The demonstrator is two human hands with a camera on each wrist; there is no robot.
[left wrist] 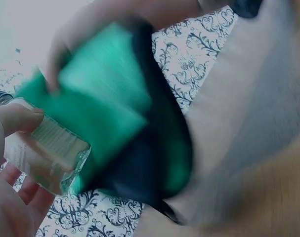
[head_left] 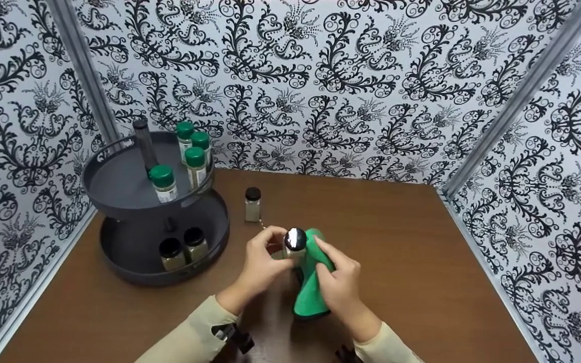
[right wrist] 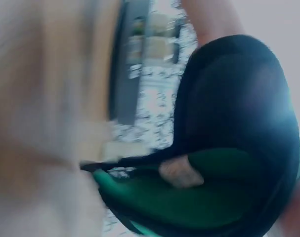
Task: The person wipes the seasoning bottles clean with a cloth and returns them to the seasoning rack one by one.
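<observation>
My left hand (head_left: 263,262) grips a glass spice jar (head_left: 295,240) with a shiny black lid, held above the wooden table. In the left wrist view, the jar (left wrist: 48,145) is tilted, with a pale label and my thumb across it. A green cloth (head_left: 311,295) with a dark edge is pinched in my right hand (head_left: 342,280), right beside the jar. The cloth hangs down in folds and shows a black side in the right wrist view, where it hides much of the hand. Both wrist views are blurred.
At the left stands a two-tier dark grey rack (head_left: 119,189). Several green-capped jars (head_left: 163,177) stand on its upper tier, and two black-capped jars (head_left: 172,254) on the lower. Another black-capped jar (head_left: 252,205) stands on the table (head_left: 396,242) beyond my left hand. Patterned walls enclose the table.
</observation>
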